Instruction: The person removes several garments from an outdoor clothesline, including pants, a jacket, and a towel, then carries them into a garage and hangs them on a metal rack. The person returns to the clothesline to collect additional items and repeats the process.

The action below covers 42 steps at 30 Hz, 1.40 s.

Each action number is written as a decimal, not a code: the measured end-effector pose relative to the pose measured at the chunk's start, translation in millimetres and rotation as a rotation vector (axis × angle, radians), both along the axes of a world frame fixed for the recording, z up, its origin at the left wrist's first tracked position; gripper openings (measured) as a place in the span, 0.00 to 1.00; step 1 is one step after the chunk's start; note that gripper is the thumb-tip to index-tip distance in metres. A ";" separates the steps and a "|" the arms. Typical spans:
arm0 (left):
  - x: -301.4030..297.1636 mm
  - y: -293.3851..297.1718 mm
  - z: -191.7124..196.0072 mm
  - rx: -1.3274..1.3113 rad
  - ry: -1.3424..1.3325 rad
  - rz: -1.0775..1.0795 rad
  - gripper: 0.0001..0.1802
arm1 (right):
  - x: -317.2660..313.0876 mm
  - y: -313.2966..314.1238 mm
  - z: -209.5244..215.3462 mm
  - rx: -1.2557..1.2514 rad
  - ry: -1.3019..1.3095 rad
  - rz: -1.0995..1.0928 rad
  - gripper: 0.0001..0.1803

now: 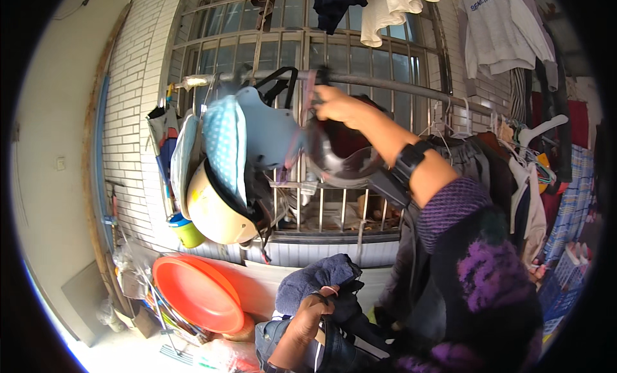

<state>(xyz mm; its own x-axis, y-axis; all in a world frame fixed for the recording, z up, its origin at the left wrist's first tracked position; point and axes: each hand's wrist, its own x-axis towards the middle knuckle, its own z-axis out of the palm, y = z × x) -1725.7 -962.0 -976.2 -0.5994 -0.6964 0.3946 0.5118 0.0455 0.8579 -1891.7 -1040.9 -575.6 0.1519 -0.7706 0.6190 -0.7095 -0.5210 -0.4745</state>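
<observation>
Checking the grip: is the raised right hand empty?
No, the right hand grips a dark helmet up at the rail.

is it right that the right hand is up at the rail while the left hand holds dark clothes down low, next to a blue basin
Not quite: the basin is orange-red, not blue, as the head view shows. The rest holds: the right hand is up at the rail, and the left hand holds dark clothes down low.

Helmets (225, 180) hang on rail (385, 83), basin (199, 292) below.
</observation>
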 end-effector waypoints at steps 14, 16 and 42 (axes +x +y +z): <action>10.9 6.5 23.7 0.005 -0.141 0.076 0.32 | 46.5 -26.9 -44.1 -0.086 0.141 0.092 0.39; 10.5 4.5 24.4 -0.033 -0.118 0.095 0.31 | 44.7 -17.7 -53.3 -0.093 0.191 0.045 0.39; 7.0 84.1 68.2 0.042 0.035 -0.066 0.17 | -19.5 235.3 -457.8 0.467 -0.207 -0.273 0.44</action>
